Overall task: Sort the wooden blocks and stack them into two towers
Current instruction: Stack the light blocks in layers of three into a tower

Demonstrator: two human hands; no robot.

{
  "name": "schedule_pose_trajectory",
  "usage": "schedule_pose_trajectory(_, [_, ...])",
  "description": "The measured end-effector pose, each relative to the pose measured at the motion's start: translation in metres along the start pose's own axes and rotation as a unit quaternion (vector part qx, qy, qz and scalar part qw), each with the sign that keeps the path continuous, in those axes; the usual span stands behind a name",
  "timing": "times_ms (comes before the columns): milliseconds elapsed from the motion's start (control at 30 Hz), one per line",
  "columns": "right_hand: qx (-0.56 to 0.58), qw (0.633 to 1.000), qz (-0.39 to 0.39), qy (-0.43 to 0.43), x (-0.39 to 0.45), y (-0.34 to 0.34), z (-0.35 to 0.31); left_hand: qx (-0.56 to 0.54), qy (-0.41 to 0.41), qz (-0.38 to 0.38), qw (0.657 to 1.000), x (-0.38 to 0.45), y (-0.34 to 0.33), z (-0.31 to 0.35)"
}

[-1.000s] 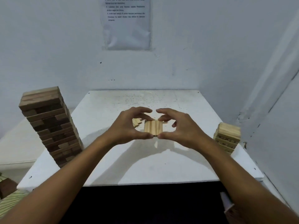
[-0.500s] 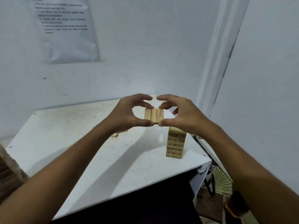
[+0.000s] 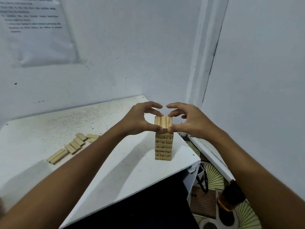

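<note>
On the white tabletop (image 3: 49,129), left hand (image 3: 137,121) and right hand (image 3: 193,121) pinch three blocks (image 3: 163,122) above the tower (image 3: 163,146); an uneven release could topple it.

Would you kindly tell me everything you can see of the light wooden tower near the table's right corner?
The light wooden tower stands upright near the right front corner of the white table. It looks like pale, unfinished wood, built in flat layers of side-by-side blocks, with dark printed marks on the block ends too small to read. A layer of three blocks sits at its top, grain showing, pinched between the left hand and the right hand. Whether that layer already rests on the stack cannot be told.
</note>
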State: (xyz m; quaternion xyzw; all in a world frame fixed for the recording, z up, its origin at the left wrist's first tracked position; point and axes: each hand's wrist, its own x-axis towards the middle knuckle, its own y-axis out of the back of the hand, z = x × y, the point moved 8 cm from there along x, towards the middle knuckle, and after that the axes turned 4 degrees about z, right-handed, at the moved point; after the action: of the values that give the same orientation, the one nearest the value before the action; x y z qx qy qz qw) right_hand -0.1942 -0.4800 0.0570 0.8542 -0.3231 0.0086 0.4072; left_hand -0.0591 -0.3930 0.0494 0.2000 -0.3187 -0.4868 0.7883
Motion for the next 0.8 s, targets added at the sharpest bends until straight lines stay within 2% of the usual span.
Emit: schedule_pose_trajectory(800, [0.013, 1.0, -0.001, -0.016, -0.006, -0.005, 0.016, -0.009, 0.018, -0.018, 1.0, 0.001, -0.015, -0.009])
